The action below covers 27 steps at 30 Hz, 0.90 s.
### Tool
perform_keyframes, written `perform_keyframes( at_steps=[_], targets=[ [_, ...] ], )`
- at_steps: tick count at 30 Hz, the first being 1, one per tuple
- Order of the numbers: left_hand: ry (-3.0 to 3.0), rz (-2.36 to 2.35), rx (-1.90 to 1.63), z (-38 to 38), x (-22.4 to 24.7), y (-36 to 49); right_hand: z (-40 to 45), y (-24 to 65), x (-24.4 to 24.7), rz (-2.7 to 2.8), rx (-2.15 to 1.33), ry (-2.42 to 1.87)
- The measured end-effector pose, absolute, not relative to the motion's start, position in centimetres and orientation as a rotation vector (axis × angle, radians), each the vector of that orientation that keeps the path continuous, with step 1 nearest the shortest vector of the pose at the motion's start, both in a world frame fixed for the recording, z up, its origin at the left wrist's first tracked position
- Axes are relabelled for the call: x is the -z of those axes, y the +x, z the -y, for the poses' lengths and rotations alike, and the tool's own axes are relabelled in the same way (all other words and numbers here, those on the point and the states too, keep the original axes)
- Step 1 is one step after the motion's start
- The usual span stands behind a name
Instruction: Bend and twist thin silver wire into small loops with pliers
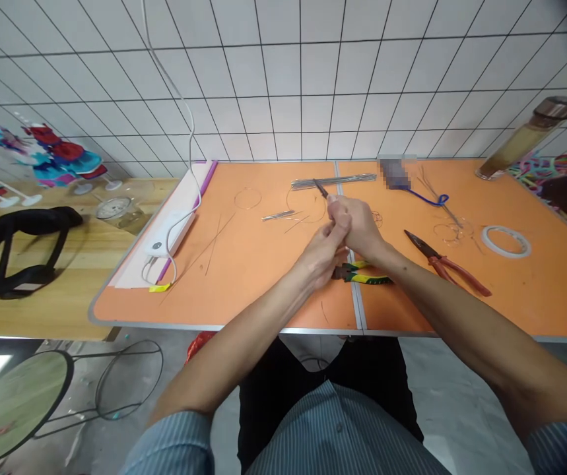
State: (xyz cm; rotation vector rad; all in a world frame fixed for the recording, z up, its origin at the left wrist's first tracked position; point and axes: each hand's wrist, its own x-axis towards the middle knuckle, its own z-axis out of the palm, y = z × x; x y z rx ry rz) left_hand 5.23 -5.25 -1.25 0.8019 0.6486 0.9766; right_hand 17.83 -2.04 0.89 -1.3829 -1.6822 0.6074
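My right hand (360,227) is closed around a slim dark tool (320,189), whose tip pokes out above the fist; its kind is hard to make out. Pressed against it from the left is my left hand (325,251), fingers pinched together, with whatever they hold hidden. A thin wire loop (290,201) curves near the tool tip. Just below the hands lie pliers with green and yellow handles (369,278), partly covered by them. Behind the hands is a bundle of straight silver wires (347,179), with a shorter bunch of wires (278,215) to its left.
Red-handled pliers (449,264) and a white tape roll (505,242) lie right on the orange table (253,284). A power strip (170,235) with a hanging cable is at left. A bottle (528,138) stands back right. A black frame-like object (3,254) rests on the wooden table.
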Motion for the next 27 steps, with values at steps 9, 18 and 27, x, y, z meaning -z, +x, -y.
perform_keyframes(
  at_steps=[9,18,27],
  targets=[
    [1.551,-1.127,-1.45,0.5,0.2,-1.8,3.2,20.9,-1.6,1.692,-0.855,-1.358],
    [1.321,-0.937,-1.025,-2.8,-1.0,-0.3,2.9,20.8,-0.7,1.909,-0.687,-1.541],
    [1.357,-1.026,-0.894,-2.8,-0.1,-1.3,3.1,20.4,-0.3,2.124,-0.558,-1.724]
  ],
)
